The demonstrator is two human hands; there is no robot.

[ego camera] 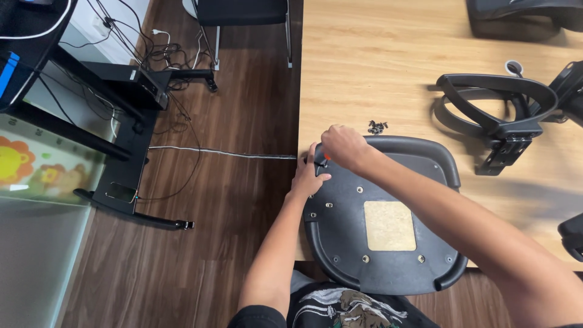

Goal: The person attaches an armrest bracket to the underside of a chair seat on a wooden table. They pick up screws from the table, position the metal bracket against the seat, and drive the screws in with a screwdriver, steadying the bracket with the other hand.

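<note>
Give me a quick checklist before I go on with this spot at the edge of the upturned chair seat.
1. Chair seat lies underside up on the table: ok.
2. Left hand steadies the seat's edge: ok.
3. Right hand grips an orange-tipped tool: ok.
4. Tool tip seated: cannot tell.
5. Screws within reach: ok.
6. Armrest lies ready: ok.

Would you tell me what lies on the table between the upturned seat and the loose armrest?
Only bare wooden table in the head view, between seat and armrest.
</note>
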